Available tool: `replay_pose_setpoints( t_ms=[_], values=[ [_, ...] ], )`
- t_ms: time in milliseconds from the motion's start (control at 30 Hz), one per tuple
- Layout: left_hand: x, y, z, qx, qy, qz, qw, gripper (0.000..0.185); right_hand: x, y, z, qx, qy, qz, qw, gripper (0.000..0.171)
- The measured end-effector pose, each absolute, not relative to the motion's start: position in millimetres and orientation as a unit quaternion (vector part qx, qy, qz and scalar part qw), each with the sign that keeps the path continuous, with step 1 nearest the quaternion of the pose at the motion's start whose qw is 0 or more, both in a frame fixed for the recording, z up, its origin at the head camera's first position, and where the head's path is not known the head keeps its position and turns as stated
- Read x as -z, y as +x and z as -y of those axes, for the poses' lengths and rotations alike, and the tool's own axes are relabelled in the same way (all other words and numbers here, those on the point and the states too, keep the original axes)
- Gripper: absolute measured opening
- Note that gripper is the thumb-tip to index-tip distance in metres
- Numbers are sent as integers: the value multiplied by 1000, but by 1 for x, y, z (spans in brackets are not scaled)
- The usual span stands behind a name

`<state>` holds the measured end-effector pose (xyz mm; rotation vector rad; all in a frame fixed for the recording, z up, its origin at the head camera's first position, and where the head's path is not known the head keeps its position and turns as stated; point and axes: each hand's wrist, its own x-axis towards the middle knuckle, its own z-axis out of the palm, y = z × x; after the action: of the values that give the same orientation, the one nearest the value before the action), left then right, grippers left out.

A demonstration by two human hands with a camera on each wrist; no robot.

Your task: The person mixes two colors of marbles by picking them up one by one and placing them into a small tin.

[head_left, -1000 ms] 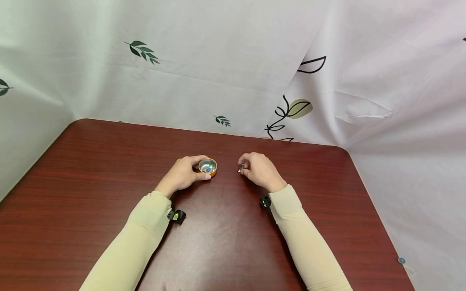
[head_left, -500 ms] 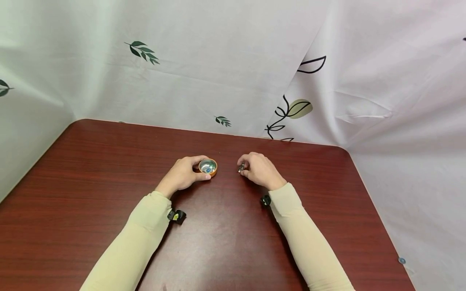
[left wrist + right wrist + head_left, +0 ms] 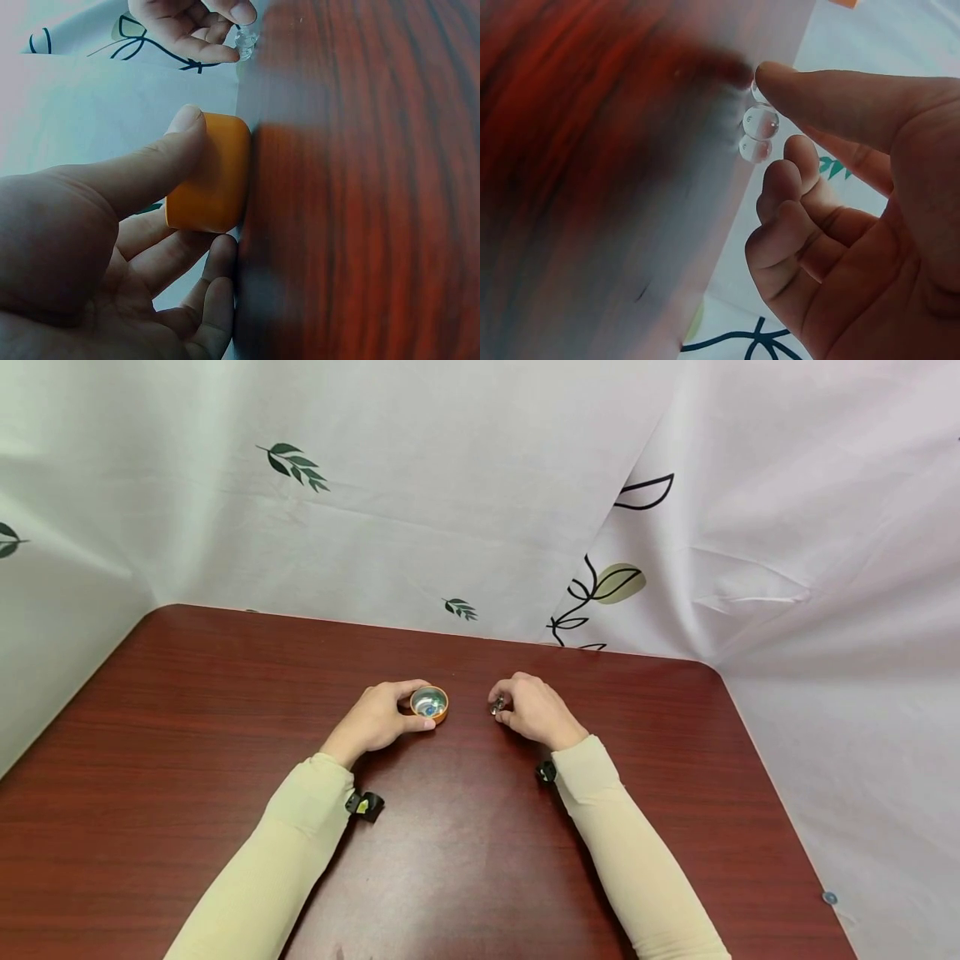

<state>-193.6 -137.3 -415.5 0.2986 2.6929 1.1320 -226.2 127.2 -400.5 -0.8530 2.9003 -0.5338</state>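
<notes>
While my left hand (image 3: 375, 720) grips the small round orange cup (image 3: 429, 703), mouth upward, my right hand (image 3: 534, 710) fingers curl around clear glass marbles (image 3: 760, 122).

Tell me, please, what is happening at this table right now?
A person sits at a wooden table with both hands out. The left hand holds a small orange bowl that rests on the table, thumb and fingers round its side. The right hand, just right of the bowl, has its thumb and fingers at a few clear glass beads that lie on the table; the grip on them cannot be made out for certain.
</notes>
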Motion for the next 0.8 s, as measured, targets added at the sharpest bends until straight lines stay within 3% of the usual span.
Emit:
replay_pose_setpoints(
  t_ms=[800],
  values=[
    [416,-193,138,-383,105,-913,99,57,405,-229,-126,162,-274,-947,34,14]
  ],
)
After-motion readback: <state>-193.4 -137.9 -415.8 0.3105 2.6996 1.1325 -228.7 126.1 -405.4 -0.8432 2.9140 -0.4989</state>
